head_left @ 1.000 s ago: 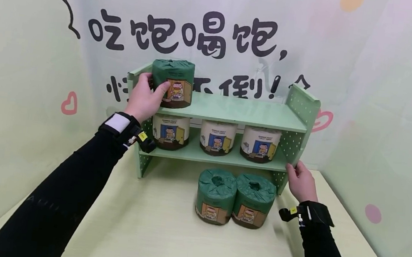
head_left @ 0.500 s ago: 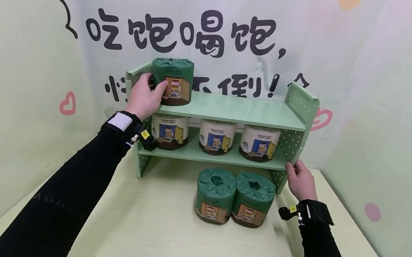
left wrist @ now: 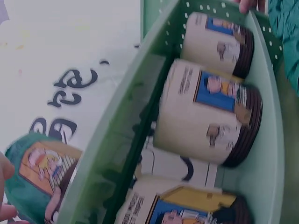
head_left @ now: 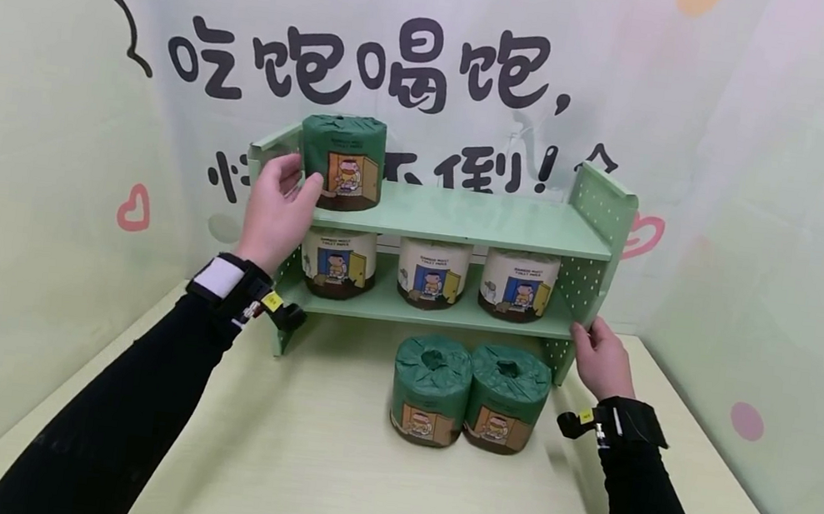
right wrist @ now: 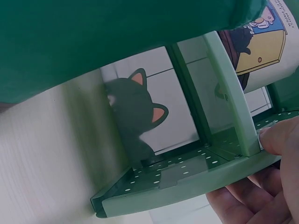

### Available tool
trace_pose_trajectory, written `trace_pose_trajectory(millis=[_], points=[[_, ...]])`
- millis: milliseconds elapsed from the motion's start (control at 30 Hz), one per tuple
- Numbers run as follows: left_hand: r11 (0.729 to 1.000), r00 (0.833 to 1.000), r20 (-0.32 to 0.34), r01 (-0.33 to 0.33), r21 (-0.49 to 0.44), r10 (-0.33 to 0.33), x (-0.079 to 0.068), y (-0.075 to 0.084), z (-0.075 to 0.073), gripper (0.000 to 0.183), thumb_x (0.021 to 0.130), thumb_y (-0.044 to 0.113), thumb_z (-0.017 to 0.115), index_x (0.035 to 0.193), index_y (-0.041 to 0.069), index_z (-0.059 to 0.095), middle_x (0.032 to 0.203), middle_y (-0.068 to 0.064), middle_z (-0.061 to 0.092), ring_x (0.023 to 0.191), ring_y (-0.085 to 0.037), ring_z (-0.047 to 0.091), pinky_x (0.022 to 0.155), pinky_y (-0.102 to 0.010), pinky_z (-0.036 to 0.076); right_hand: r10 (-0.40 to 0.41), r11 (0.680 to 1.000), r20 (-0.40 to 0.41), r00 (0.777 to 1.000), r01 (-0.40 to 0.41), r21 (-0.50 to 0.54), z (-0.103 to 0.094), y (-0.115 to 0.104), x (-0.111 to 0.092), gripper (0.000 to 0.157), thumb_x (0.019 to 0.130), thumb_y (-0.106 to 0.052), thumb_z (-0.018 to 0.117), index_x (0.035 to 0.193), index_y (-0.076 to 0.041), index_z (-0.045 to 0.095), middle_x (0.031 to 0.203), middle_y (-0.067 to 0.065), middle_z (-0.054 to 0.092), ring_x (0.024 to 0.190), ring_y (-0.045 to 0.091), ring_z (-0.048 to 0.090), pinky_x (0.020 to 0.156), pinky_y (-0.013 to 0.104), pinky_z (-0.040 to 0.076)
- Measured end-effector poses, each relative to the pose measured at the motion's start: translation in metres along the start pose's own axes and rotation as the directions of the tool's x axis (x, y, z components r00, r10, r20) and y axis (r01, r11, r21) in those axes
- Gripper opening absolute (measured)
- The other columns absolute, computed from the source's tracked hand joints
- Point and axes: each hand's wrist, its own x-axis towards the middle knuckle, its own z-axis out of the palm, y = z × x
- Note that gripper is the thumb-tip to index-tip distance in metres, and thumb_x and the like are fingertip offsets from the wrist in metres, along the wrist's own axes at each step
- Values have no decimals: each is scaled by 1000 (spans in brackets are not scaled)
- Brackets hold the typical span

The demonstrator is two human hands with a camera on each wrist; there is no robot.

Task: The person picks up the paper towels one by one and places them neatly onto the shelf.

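Observation:
A green-wrapped toilet paper roll stands upright at the left end of the top tier of a pale green shelf. My left hand is at the left side of this roll, fingers loosely bent and thumb near its edge; the left wrist view shows the fingertips beside the wrapper. With the right hand I grip the shelf's right side panel, thumb on the front edge and fingers behind it. Three white toilet paper rolls stand spaced along the middle tier.
Two more green rolls stand side by side on the pale wooden table, in front of the shelf's lower right. A printed cloth backdrop with black lettering rises behind and on both sides.
My left hand has let go of the green roll and drawn slightly left and down from it. The roll stays in place on the top tier. The right hand keeps its grip.

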Motion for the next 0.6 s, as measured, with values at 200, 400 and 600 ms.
trace_pose_trajectory(millis=[200,400,600], points=[[995,999,-5,-53,-84,53,-23,6,-2,52,103,30,57,145,5,40,146,-8,40,129,-11,39,110,-32,34,-11,1000,-1,1000,11,7,0,-1,1,45,109,-31,40,141,0,47,129,27,55,114,40,53,92,60,45],[987,997,43,-63,-146,70,-51,14,-1,47,103,22,58,142,2,44,142,-12,46,127,-18,43,109,-38,37,-8,1000,-8,1000,8,-4,1,1,2,45,109,-32,41,140,0,48,128,27,56,113,39,54,91,59,46],[980,991,104,-58,-190,79,-80,24,1,43,102,12,58,140,-3,45,140,-13,49,126,-23,45,105,-31,40,-16,1000,-19,1000,16,-14,2,2,1,45,109,-31,41,139,0,49,128,28,56,114,40,53,92,60,45]])
